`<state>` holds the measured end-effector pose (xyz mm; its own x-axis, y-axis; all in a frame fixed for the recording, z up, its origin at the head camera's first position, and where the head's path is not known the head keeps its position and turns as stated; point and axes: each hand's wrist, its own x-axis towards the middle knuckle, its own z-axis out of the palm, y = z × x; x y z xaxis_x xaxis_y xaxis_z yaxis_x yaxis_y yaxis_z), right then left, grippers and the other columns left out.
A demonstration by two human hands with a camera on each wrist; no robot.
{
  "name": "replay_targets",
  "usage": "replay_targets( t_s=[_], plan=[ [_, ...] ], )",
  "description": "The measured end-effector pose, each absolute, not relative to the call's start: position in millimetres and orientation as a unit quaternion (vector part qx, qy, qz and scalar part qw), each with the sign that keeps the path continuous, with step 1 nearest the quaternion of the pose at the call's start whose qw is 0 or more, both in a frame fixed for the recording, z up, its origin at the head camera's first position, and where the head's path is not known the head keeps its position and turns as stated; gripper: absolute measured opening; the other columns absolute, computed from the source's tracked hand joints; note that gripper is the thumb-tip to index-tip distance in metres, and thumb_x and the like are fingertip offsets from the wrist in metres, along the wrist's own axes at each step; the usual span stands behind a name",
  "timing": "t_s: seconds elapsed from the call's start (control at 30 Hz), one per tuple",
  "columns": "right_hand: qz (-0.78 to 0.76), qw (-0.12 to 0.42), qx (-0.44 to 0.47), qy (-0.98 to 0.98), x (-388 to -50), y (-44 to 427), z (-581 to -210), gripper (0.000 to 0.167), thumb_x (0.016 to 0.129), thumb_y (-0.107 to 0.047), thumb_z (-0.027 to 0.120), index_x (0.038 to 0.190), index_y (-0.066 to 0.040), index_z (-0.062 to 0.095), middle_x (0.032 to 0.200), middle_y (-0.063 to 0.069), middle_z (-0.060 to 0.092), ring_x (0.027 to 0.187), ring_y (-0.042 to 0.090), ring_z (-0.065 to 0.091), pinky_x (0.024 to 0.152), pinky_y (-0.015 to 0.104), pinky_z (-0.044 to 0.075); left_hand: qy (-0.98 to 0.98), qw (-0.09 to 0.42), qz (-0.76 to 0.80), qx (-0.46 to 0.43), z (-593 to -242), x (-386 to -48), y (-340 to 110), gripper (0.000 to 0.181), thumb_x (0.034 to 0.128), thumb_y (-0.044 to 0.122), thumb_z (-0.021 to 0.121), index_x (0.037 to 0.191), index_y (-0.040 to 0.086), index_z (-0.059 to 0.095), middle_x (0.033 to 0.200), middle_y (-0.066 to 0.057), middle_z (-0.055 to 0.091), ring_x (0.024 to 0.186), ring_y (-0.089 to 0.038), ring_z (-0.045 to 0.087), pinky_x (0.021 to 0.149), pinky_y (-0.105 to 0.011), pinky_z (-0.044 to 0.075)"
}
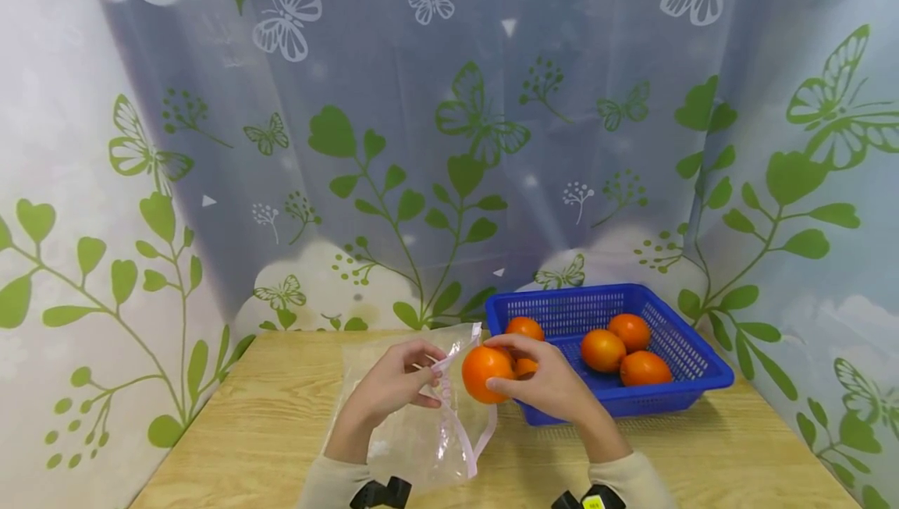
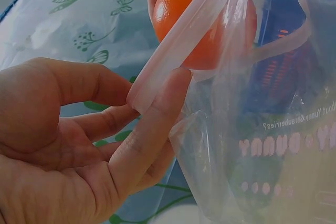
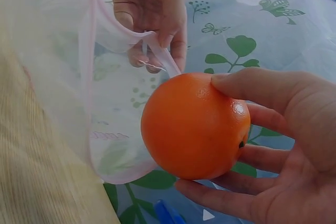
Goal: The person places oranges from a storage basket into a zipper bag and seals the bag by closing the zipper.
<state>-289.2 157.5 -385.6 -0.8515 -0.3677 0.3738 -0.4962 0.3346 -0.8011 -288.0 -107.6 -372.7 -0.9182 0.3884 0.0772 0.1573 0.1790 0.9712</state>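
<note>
printed curtain (image 1: 393, 48) behind woodgrain table (image 1: 730, 458) (left hand (image 1: 393, 382) pinches bag (image 1: 407, 440), right hand (image 1: 550, 381) grips orange (image 1: 481, 375))

You have: one left hand (image 1: 395, 381), one right hand (image 1: 551, 381), one clear bag (image 1: 400, 446), one blue basket (image 1: 618, 401), one counter (image 1: 267, 423); six visible orange fruits (image 1: 483, 375): one held by you, five in the basket.

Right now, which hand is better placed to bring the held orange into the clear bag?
Probably the right hand: it grips the orange close to the open clear bag, whose pink rim the left hand pinches.
</note>
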Motion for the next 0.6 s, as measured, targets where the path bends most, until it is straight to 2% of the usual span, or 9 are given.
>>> replay_targets(
  t_s=[0.3, 0.47, 0.6],
  plan=[
    [0.482, 0.079, 0.276, -0.828, -288.8, 150.7, -388.5, 0.044, 0.084, -0.025, 0.085, 0.126, -0.019, 0.071, 0.114, 0.008, 0.073, 0.095, 0.018, 0.063, 0.081, 0.027, 0.058, 0.762, 0.091, 0.615, 0.178, -371.2, -286.3, -108.4, 0.027, 0.0985, -0.001, 0.059, 0.125, -0.01, 0.059, 0.104, -0.019, 0.059, 0.09, -0.023, 0.059, 0.075, -0.039, 0.068],
    [0.479, 0.08, 0.286, -0.826, -289.2, 148.4, -390.6, 0.044, 0.085, -0.026, 0.085, 0.126, -0.018, 0.071, 0.116, 0.008, 0.073, 0.098, 0.019, 0.063, 0.082, 0.025, 0.058, 0.764, 0.088, 0.614, 0.178, -370.8, -287.0, -108.5, 0.027, 0.099, 0.0, 0.06, 0.124, -0.009, 0.06, 0.105, -0.021, 0.06, 0.091, -0.024, 0.06, 0.075, -0.039, 0.068],
    [0.487, 0.06, 0.287, -0.823, -288.5, 146.3, -391.0, 0.046, 0.085, -0.026, 0.084, 0.128, -0.018, 0.07, 0.118, 0.009, 0.072, 0.101, 0.021, 0.063, 0.08, 0.024, 0.061, 0.765, 0.089, 0.612, 0.18, -371.3, -287.8, -109.0, 0.027, 0.0998, 0.001, 0.06, 0.125, -0.008, 0.06, 0.105, -0.019, 0.06, 0.091, -0.024, 0.059, 0.076, -0.04, 0.068]
  ],
)
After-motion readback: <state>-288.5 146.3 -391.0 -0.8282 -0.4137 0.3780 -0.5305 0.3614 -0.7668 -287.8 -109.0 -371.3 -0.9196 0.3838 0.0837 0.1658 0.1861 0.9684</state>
